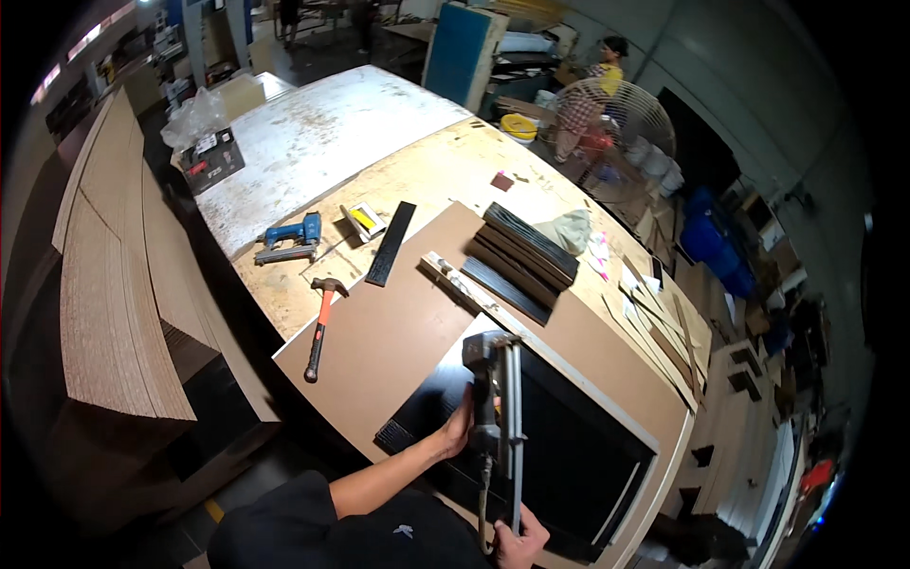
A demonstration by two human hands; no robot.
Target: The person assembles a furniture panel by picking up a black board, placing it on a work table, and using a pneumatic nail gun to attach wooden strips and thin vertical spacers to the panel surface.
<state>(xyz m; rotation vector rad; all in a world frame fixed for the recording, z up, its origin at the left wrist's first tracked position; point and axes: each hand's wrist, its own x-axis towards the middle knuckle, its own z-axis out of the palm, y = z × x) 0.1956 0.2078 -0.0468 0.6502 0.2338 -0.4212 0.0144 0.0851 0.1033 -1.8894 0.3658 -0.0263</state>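
Note:
A dark nail gun (485, 389) with a long silver magazine rail (516, 417) stands over a black panel (559, 446) on the near part of the workbench. My left hand (458, 425) is closed at the gun's body; the gun hides most of its fingers. Lower down, my right hand (523, 544) pinches the near end of the magazine rail. An air hose (485, 507) hangs from the gun's handle. Under my left wrist lies a black strip of board with a ridged end (392, 436). A light wooden batten (464, 284) lies beyond the gun.
On the bench lie a claw hammer (323, 327), a blue staple gun (292, 237), a black slat (390, 245) and stacked dark slats (521, 251). Thin strips (664, 322) lie at right. Stacked boards (114, 303) stand left. Behind a large fan (616, 133) is a person (607, 81).

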